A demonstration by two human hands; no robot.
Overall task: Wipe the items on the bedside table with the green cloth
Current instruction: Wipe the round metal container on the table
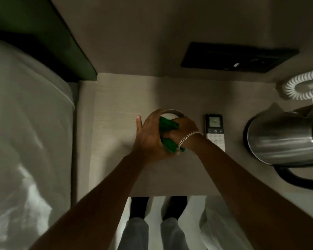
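A round white cup (171, 113) with a dark rim stands in the middle of the bedside table (116, 109). My left hand (148, 136) wraps around its left side, with one finger stretched out. The green cloth (167, 126) is bunched in my right hand (182, 130), which presses it into the cup's mouth. Most of the cup is hidden by both hands. A silver bracelet sits on my right wrist.
A white remote control (215, 131) lies just right of my hands. A steel kettle (282, 138) with a black cord stands at the right edge, a coiled phone cord (304, 85) behind it. A black panel (237, 57) is on the wall. The bed (25, 123) lies left.
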